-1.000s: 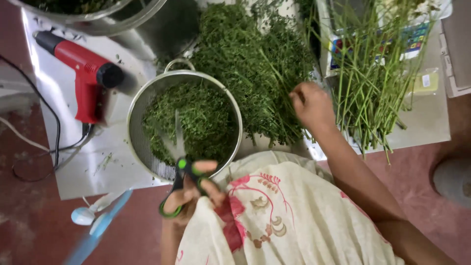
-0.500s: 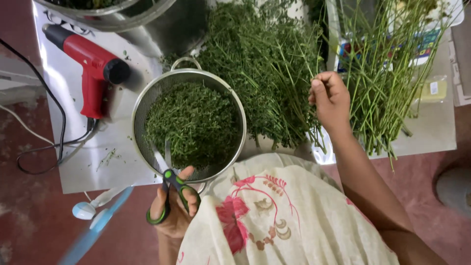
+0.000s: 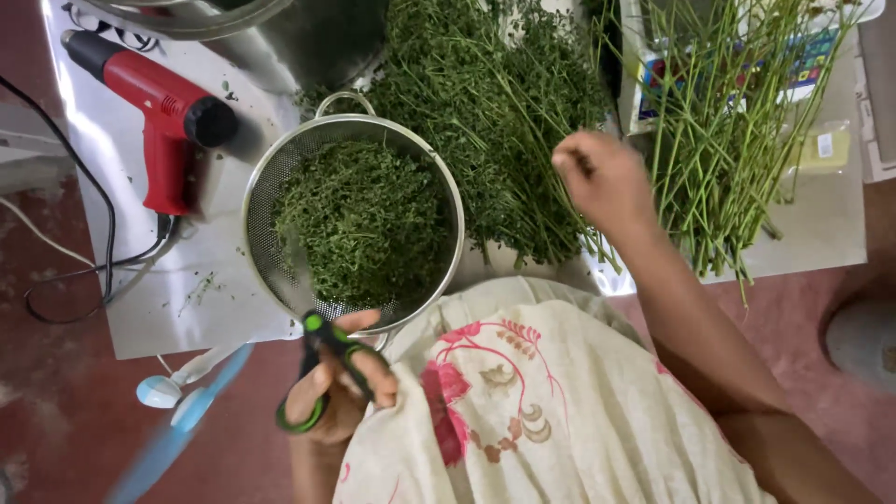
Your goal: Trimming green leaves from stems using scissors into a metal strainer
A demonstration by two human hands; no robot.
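My left hand (image 3: 336, 397) is shut on green-handled scissors (image 3: 322, 350) at the near rim of a steel colander (image 3: 450, 187). The blades point into the colander, which holds chopped green herbs (image 3: 364, 224). My right hand (image 3: 602, 177) hovers with curled fingers between a pile of leafy herb sprigs (image 3: 495, 112) and a heap of bare green stems (image 3: 719, 140). I see nothing in its fingers. My floral cream garment (image 3: 541, 401) fills the bottom middle.
A red heat gun (image 3: 163, 112) lies on a white sheet (image 3: 187, 308) left of the colander, its black cable (image 3: 56, 280) trailing over the red floor. A large steel pot (image 3: 308, 37) stands at the top. A blue-and-white tool (image 3: 177, 411) lies at the bottom left.
My right hand went from the leafy pile over to the stem heap and has come back slightly. My left hand with the scissors has drawn back from above the colander to its near rim.
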